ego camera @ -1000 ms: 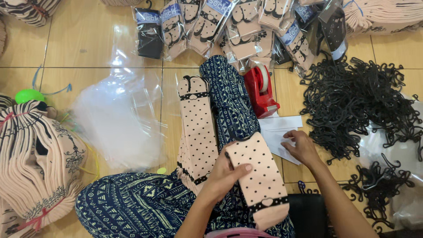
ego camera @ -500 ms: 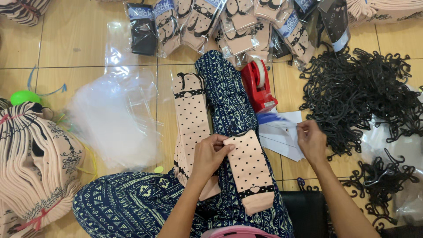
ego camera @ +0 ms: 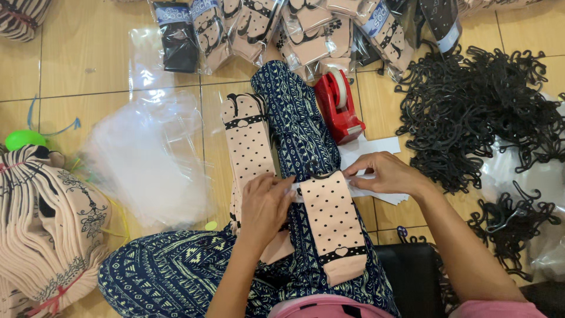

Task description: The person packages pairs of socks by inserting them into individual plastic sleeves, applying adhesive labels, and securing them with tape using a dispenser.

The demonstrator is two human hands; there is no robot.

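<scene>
head view: both hands, left hand [ego camera: 266, 206] and right hand [ego camera: 385, 174], pinch a dotted sock [ego camera: 332, 221]; bagged socks [ego camera: 306, 29] done, hangers [ego camera: 477, 112] and clear bags [ego camera: 150, 159] waiting.

1. Hands: two, left hand [ego camera: 266, 207] and right hand [ego camera: 385, 174].
2. Red tape dispenser [ego camera: 337, 107]: one.
3. Loose dotted pink socks: one on the lap [ego camera: 334, 227], a stack on the floor [ego camera: 248, 141], number uncountable.
4. Black hangers [ego camera: 477, 112]: heap, too tangled to count.
5. Green ball [ego camera: 23, 140]: one.
</scene>
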